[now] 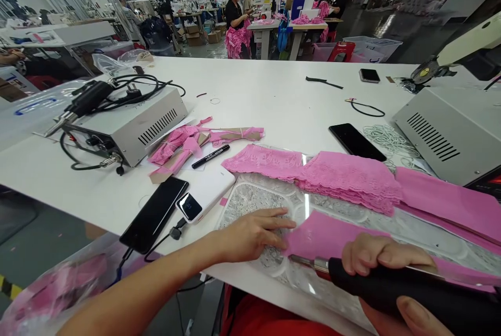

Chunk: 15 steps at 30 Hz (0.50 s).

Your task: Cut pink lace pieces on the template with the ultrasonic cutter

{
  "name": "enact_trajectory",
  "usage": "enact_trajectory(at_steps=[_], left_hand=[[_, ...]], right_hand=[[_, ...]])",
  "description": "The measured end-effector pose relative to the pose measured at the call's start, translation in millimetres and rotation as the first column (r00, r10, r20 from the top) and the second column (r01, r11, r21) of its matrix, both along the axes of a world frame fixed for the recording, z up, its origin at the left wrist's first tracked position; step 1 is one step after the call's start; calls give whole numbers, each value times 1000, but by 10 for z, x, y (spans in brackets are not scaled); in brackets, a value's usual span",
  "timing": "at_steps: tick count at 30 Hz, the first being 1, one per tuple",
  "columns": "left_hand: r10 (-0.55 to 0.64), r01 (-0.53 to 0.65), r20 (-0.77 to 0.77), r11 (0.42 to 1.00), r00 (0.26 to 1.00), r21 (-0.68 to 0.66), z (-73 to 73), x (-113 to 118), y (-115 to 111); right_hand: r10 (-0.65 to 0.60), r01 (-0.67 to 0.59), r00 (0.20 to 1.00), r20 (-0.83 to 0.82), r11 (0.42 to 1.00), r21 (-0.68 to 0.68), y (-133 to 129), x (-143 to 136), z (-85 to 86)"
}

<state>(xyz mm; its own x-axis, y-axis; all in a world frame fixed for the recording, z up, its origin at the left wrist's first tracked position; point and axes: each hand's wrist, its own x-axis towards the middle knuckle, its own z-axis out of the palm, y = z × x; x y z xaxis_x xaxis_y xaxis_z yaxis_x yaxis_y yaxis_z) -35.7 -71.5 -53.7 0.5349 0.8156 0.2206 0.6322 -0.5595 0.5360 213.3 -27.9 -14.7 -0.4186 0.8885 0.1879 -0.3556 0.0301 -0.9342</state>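
My left hand (254, 234) lies on a clear patterned mat (250, 195), fingers spread, its fingertips at the left end of a flat pink fabric piece (324, 234). In my right hand (385, 263) is a thick black-handled tool (376, 286) with a metal tip. That tip points left and sits at the lower left corner of the fabric, just below my left fingers. Behind this piece lies a stack of pink lace pieces (348, 177). Smooth pink pieces (450, 200) are stacked to the right, partly overlapping the mat.
A grey vented box (136, 122) with a second black tool (92, 98) stands at left; another grey box (454, 132) is at right. Phones (154, 216) (356, 140), a white power bank (207, 192), a marker (210, 156) and tied pink bundles (176, 145) lie around. People work beyond.
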Motion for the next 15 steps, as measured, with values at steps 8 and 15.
enact_trajectory(at_steps=[8,15], left_hand=[[-16,15,32,1000,999,20,-26,-6,-11],[-5,5,57,1000,998,0,-12,-14,-4]], right_hand=[[-7,9,1000,-17,997,79,14,-74,63],[-19,20,1000,-16,996,91,26,-81,53]])
